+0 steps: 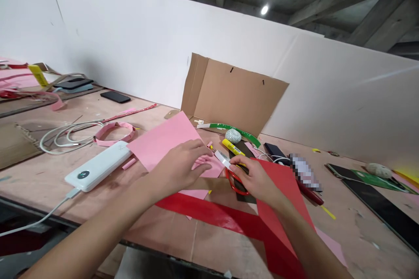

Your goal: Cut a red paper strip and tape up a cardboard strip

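My left hand (183,163) hovers over or rests on a sheet of pink paper (170,137), fingers loosely curved and apart; contact with the paper is unclear. My right hand (257,178) is closed around a pair of red-handled scissors (236,188), near where the blades meet the loops. A white piece (222,158) shows at its fingertips, with the metal tip pointing toward my left hand. Just behind lie a yellow glue-stick-like tube (233,146) and a speckled, egg-shaped ball (233,135). Red paper (278,183) lies under my right wrist.
A white power bank (98,168) with a cable lies left, near a pink ring-shaped strip (114,134). Brown cardboard (235,91) stands folded against the white partition (131,39). A green curved strip (242,130) is before it. Phones and scraps lie around.
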Motion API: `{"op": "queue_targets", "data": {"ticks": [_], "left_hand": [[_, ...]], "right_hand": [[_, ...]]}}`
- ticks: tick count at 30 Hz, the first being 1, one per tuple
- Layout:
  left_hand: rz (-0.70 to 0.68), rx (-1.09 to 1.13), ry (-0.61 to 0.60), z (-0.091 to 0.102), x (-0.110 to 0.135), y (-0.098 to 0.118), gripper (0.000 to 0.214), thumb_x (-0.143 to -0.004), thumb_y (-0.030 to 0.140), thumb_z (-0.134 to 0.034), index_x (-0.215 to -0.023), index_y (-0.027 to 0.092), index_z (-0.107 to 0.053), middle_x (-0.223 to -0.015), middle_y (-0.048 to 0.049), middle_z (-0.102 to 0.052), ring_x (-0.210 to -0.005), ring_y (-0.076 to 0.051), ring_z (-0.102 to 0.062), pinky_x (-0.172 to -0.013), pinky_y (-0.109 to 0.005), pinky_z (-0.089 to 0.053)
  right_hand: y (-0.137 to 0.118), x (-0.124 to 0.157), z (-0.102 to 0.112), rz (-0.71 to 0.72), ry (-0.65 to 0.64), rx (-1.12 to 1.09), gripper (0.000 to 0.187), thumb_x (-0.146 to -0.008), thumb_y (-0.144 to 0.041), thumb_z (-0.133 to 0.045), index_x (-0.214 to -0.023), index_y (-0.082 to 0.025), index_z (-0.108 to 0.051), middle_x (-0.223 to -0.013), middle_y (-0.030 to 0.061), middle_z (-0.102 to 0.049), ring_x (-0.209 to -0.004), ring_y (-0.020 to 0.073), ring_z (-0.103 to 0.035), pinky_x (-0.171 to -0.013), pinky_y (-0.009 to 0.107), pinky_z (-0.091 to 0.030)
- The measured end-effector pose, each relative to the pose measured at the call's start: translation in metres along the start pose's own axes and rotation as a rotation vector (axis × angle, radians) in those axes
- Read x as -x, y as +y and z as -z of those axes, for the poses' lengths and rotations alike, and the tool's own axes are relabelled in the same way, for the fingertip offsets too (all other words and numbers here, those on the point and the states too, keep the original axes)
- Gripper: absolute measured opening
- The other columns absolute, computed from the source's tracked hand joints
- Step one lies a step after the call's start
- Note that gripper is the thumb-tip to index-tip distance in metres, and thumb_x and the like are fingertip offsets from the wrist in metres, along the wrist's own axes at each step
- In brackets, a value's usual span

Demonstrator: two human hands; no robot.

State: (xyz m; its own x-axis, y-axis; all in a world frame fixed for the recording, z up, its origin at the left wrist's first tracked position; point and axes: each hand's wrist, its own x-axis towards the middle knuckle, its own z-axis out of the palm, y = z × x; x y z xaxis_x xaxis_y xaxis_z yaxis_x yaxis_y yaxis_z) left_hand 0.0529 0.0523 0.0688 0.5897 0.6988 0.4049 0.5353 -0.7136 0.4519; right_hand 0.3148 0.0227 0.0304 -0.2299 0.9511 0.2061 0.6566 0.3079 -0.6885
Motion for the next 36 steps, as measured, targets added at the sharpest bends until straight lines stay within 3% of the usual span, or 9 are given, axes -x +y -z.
{"op": "queue_targets", "data": {"ticks": [2,4,7,9,15,20,23,28,36], "left_hand": [[-0.129,0.069,-0.049,-0.007,-0.013,-0.002,0.037,-0.092,0.024,-0.069,-0.128,0.028,-0.069,-0.137,-0.0079,-0.067,-0.123,-0.027,-0.063,-0.100,-0.038,-0.048],[-0.176,0.213,-0.110,-0.012,-0.019,-0.005,0.032,-0.093,0.025,-0.069,-0.124,0.029,-0.071,-0.135,-0.0073,-0.068,-0.119,-0.026,-0.065,-0.099,-0.037,-0.048],[-0.101,0.381,-0.158,-0.017,-0.019,-0.010,0.012,-0.095,0.028,-0.067,-0.103,0.025,-0.076,-0.103,-0.0035,-0.074,-0.088,-0.018,-0.068,-0.078,-0.029,-0.050],[-0.043,0.419,-0.154,-0.018,-0.017,-0.013,0.010,-0.094,0.027,-0.066,-0.100,0.023,-0.074,-0.089,-0.0013,-0.073,-0.076,-0.016,-0.064,-0.069,-0.027,-0.048],[0.087,0.549,-0.102,-0.018,-0.016,-0.014,0.012,-0.092,0.029,-0.067,-0.098,0.025,-0.077,-0.090,-0.0013,-0.073,-0.079,-0.017,-0.064,-0.070,-0.027,-0.049],[0.102,0.552,0.095,-0.026,-0.015,-0.012,0.022,-0.092,0.033,-0.071,-0.112,0.030,-0.078,-0.126,-0.0057,-0.068,-0.079,-0.014,-0.065,-0.064,-0.026,-0.051],[0.103,0.538,0.206,-0.033,-0.011,-0.007,0.026,-0.090,0.034,-0.074,-0.116,0.032,-0.079,-0.118,-0.0053,-0.066,-0.072,-0.012,-0.060,-0.059,-0.025,-0.050],[0.017,0.485,0.241,-0.048,-0.006,0.001,0.023,-0.092,0.027,-0.072,-0.113,0.030,-0.081,-0.105,-0.0042,-0.068,-0.071,-0.011,-0.059,-0.059,-0.025,-0.048],[0.074,0.512,0.353,-0.061,-0.005,0.001,0.015,-0.089,0.020,-0.075,-0.101,0.024,-0.082,-0.098,-0.0036,-0.073,-0.075,-0.013,-0.064,-0.064,-0.024,-0.051]], "right_hand": [[-0.007,0.008,0.004,0.005,-0.012,-0.119,0.022,-0.104,-0.042,-0.050,-0.098,-0.024,-0.061,-0.091,0.0023,-0.068,-0.083,0.0192,-0.063,-0.075,0.030,-0.048],[-0.013,0.013,0.004,0.013,-0.030,-0.230,0.024,-0.104,-0.045,-0.051,-0.098,-0.024,-0.062,-0.089,0.0019,-0.067,-0.082,0.0178,-0.063,-0.072,0.028,-0.049],[-0.017,0.015,-0.001,0.004,-0.064,-0.371,0.028,-0.102,-0.047,-0.054,-0.094,-0.022,-0.065,-0.081,0.0017,-0.066,-0.075,0.0172,-0.063,-0.069,0.029,-0.050],[-0.017,0.013,-0.003,-0.005,-0.075,-0.435,0.028,-0.102,-0.047,-0.054,-0.096,-0.022,-0.067,-0.078,0.0015,-0.066,-0.072,0.0170,-0.063,-0.068,0.029,-0.050],[-0.021,0.013,0.001,0.046,-0.162,-0.579,0.025,-0.098,-0.043,-0.061,-0.096,-0.023,-0.076,-0.084,0.0033,-0.073,-0.074,0.0177,-0.062,-0.070,0.030,-0.046],[-0.022,0.013,-0.006,0.051,-0.033,-0.433,0.028,-0.098,-0.040,-0.061,-0.084,-0.021,-0.077,-0.080,0.0031,-0.071,-0.070,0.0159,-0.059,-0.062,0.027,-0.042],[-0.020,0.011,-0.015,0.063,0.061,-0.381,0.027,-0.099,-0.037,-0.062,-0.086,-0.021,-0.078,-0.082,0.0034,-0.074,-0.069,0.0152,-0.060,-0.060,0.026,-0.043],[-0.017,0.009,-0.027,0.059,0.159,-0.326,0.018,-0.097,-0.035,-0.066,-0.097,-0.023,-0.079,-0.093,0.0046,-0.078,-0.085,0.0207,-0.070,-0.075,0.031,-0.053],[-0.016,0.009,-0.039,0.151,0.246,-0.113,0.012,-0.097,-0.025,-0.066,-0.097,-0.024,-0.078,-0.081,0.0011,-0.075,-0.074,0.0183,-0.059,-0.079,0.033,-0.047]]}}
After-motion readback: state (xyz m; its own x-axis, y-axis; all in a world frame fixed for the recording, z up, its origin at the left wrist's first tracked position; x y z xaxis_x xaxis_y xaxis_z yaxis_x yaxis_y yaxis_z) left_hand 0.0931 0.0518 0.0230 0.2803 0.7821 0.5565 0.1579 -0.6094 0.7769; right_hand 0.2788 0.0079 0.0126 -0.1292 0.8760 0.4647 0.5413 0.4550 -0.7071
